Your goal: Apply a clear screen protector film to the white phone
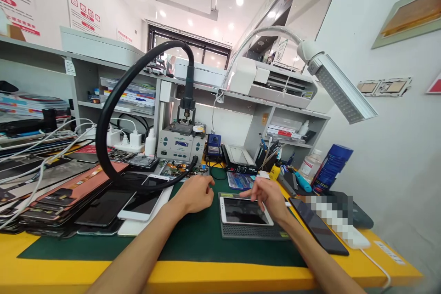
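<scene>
A white-framed tablet (241, 212) with a dark screen lies flat on a grey perforated pad (255, 232), on the green mat (193, 243). My right hand (270, 196) hovers over the tablet's right end, its fingers apart and the index finger stretched leftward. Whether a fingertip touches the screen I cannot tell. To the left of the pad, my left hand (198, 195) is just above or on the mat with its fingers curled in, and nothing shows in them. White-framed devices (143, 202) lie beside my left forearm.
Stacked screens and panels (82, 188) fill the left side. A thick black hose (101, 124) arches over them from a soldering station (181, 145). At right are a dark tablet (320, 227), a blue spray can (332, 167) and a tool holder (268, 156). A lamp (344, 87) hangs above.
</scene>
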`<state>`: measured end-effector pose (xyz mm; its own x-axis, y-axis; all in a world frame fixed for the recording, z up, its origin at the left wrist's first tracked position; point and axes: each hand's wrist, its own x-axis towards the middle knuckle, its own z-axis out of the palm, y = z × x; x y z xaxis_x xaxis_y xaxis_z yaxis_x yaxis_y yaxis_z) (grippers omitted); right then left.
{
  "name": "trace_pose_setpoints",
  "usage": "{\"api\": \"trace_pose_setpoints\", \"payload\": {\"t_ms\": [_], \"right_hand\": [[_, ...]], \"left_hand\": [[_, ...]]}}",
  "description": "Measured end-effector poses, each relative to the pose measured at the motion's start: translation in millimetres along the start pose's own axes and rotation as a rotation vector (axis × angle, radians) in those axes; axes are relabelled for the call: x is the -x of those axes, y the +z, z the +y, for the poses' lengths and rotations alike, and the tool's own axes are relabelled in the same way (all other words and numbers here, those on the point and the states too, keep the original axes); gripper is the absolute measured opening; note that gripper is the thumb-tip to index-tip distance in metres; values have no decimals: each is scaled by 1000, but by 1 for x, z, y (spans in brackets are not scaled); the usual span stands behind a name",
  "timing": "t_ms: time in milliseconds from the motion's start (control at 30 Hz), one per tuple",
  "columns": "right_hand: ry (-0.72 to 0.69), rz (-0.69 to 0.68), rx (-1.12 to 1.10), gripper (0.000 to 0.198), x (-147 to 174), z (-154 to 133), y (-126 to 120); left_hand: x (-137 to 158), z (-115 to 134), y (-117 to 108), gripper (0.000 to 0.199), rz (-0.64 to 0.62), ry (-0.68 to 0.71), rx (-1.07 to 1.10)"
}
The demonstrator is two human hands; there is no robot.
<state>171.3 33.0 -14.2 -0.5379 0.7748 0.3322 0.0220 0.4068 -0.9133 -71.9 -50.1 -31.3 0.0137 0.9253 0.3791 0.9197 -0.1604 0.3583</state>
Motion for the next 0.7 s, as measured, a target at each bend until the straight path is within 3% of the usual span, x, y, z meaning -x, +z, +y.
{"api": "trace_pose_setpoints", "payload": {"t_ms": [133,233,700], "right_hand": [[-44,195,49,56,4,9,-41],[-59,236,127,57,14,21,-51],[-91,-1,392,57,10,21,-25]], "left_hand": [[0,1,-1,31,-4,6,-18],[0,4,0,31,-14,14,-30],[-1,7,6,35,-42,42,-60]]}}
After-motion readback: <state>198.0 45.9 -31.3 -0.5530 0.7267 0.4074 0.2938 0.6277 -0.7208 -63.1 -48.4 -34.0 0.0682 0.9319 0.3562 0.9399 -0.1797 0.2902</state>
